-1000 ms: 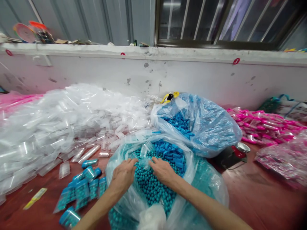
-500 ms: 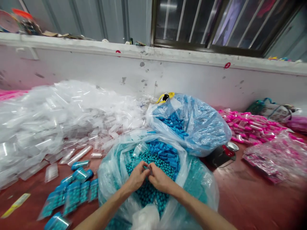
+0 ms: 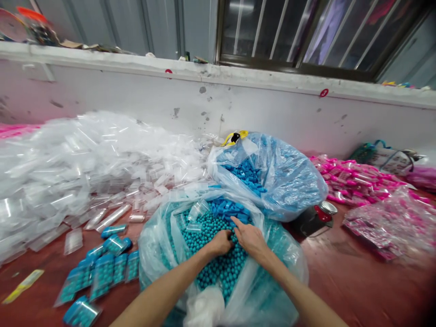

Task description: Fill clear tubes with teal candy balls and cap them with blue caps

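Observation:
A clear plastic bag [image 3: 153, 245] stands open in front of me, full of round teal beads [image 3: 218, 272]. Blue plastic pieces [image 3: 235, 210], which look like caps, lie heaped on the beads at the bag's far right. My left hand [image 3: 221, 243] rests low over the beads with its fingers curled; whether it holds anything is hidden. Beside it, my right hand [image 3: 251, 238] reaches to the edge of the blue pieces, index finger stretched out and fingers apart. Small clear containers [image 3: 198, 210] lie on the beads at the far left of the opening.
Several bead-filled containers with blue tops [image 3: 103, 271] lie left of the bag. Behind them rises a large heap of clear containers [image 3: 85, 168]. A second bag [image 3: 289, 177] with blue pieces, a dark red jar [image 3: 313, 220] and pink packets [image 3: 361, 179] stand right on the red table [image 3: 340, 290].
My hands were together over the beads and have parted. The right one has moved right and up to the blue pieces; the left one has shifted right, low over the beads.

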Demonstrator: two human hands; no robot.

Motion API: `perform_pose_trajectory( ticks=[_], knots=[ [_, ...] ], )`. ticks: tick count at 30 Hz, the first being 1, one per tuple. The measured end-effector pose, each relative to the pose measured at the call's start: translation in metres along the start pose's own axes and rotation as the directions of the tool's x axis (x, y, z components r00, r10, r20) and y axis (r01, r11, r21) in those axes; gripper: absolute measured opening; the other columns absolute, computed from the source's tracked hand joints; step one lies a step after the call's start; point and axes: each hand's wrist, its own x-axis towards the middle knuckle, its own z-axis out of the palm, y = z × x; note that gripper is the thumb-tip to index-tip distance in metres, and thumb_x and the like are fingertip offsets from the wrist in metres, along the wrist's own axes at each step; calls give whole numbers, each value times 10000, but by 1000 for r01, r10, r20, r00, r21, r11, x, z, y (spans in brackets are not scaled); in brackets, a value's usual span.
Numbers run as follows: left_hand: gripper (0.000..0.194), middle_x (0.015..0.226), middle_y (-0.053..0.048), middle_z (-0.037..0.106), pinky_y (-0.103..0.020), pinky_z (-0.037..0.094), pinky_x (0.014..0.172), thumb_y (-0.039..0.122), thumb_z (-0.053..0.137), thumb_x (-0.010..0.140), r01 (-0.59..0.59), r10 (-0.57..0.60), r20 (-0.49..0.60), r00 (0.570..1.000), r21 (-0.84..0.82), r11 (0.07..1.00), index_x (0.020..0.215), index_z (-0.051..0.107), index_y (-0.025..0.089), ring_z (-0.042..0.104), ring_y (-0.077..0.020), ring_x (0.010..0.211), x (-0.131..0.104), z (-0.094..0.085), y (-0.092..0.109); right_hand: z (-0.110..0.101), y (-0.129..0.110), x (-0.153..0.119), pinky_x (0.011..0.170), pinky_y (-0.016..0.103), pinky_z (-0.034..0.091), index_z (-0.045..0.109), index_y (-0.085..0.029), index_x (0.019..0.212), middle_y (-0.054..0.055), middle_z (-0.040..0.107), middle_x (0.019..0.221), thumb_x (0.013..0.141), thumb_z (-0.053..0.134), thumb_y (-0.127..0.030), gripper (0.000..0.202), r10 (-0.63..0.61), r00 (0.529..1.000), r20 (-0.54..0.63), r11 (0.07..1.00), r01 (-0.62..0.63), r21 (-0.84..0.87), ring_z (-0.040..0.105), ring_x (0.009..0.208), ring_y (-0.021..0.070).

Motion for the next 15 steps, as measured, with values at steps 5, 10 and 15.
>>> perform_pose_trajectory(
  ticks=[5, 10, 15],
  knots=[
    [227, 557, 52, 414, -244, 379, 470, 376, 519, 662, 130, -100, 110, 989, -311, 941, 764, 479, 177, 425, -104, 482, -12, -16, -2, -11, 14, 0, 816, 295, 418, 615, -230, 1021, 27, 658, 988, 868, 327, -271, 329, -19, 999, -43, 951, 31, 309, 591, 930, 183],
    [354, 683, 16, 500, -244, 424, 562, 427, 569, 622, 152, -121, 97, 988, -456, 877, 848, 483, 168, 507, -109, 601, -32, -34, -3, -4, 17, -4, 853, 307, 386, 517, -169, 1141, 78, 600, 1089, 775, 479, -223, 372, -192, 974, 124, 954, 155, 258, 534, 1016, 210],
    [275, 635, 16, 525, -256, 409, 540, 390, 555, 645, 203, -218, 1, 976, -373, 905, 793, 484, 169, 528, -132, 560, -37, -40, -9, 6, 6, -7, 805, 266, 384, 536, -168, 1035, 71, 598, 1000, 749, 481, -126, 294, -275, 942, 193, 959, 255, 123, 535, 967, 190]
  ],
)
